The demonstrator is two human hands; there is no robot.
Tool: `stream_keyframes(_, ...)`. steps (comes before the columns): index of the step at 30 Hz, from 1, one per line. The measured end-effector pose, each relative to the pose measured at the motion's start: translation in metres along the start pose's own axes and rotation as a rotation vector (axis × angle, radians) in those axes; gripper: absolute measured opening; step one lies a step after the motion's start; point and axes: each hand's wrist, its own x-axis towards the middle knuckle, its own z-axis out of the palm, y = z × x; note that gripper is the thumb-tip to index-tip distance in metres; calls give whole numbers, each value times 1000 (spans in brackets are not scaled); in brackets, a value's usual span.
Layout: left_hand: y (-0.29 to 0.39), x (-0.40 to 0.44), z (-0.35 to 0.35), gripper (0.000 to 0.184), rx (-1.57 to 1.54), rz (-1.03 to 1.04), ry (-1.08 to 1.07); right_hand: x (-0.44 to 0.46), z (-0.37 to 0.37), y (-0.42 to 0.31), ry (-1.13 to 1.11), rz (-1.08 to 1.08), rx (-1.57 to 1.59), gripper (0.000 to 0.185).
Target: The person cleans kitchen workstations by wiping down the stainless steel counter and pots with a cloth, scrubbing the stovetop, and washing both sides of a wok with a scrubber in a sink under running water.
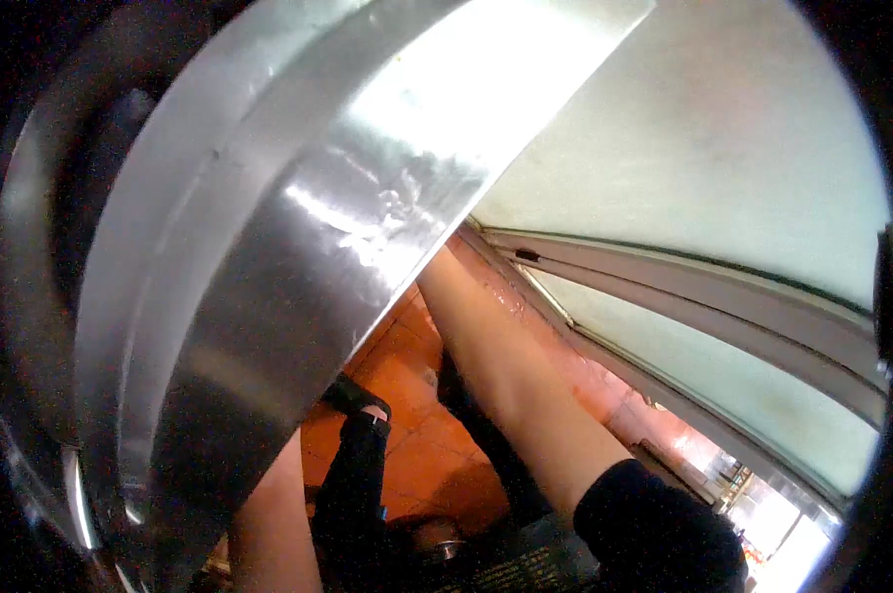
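Silvery metal panel (pixel 269 237) slants close before you; your left forearm (pixel 277 519) and right forearm (pixel 511 381) reach behind it. Hands hidden, grip cannot be told; work done or left: indeterminate.

Honestly couldn't read a single word or number in this one. Closest thing was some rows of small yellowish marks (pixel 516 571) on the dark clothing (pixel 568 561) at the wearer's front, back from the hidden hands and between the two forearms. Kinda looked like lines of print, but they were way too small and blurry to make out.
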Motion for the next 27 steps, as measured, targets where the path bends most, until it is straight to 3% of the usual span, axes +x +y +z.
stream_keyframes(3,-4,2,2,58,-49,-6,10,-1,3,-4,108,77,103,24)
stream_keyframes(7,-17,-39,14,56,-211,-50,18,-21,26,-9,193,87,19,25)
stream_keyframes(8,-18,-67,18,55,-277,-68,7,-17,-3,-7,136,156,-13,25)
stream_keyframes(9,-21,-102,22,55,-345,-97,3,-74,58,-32,300,119,-109,30)
stream_keyframes(11,-12,-201,23,53,-538,-144,-23,-121,49,-35,12,-263,-1251,49)
stream_keyframes(13,22,-318,7,52,-802,-151,-74,-213,107,-71,113,-166,-855,50)
stream_keyframes(15,58,-426,-60,51,-1036,-89,-80,-286,138,-100,210,100,-74,51)
stream_keyframes(17,61,-488,-192,40,-1003,17,56,-355,201,-115,240,36,-104,65)
stream_keyframes(18,53,-510,-258,32,-950,26,109,-384,228,-124,217,-10,-110,62)
stream_keyframes(21,12,-542,-356,17,-755,-123,648,-431,333,-161,209,-31,-71,70)
stream_keyframes(22,-8,-541,-387,20,-578,-242,707,-433,373,-166,182,-27,-127,69)
stream_keyframes(24,-32,-509,-418,41,-562,-321,716,-424,424,-178,219,-38,-359,62)
stream_keyframes(25,-43,-485,-422,46,-502,-301,633,-402,444,-177,122,-6,-358,57)
stream_keyframes(27,-56,-449,-407,49,-469,-358,524,-346,499,-162,160,66,-735,49)
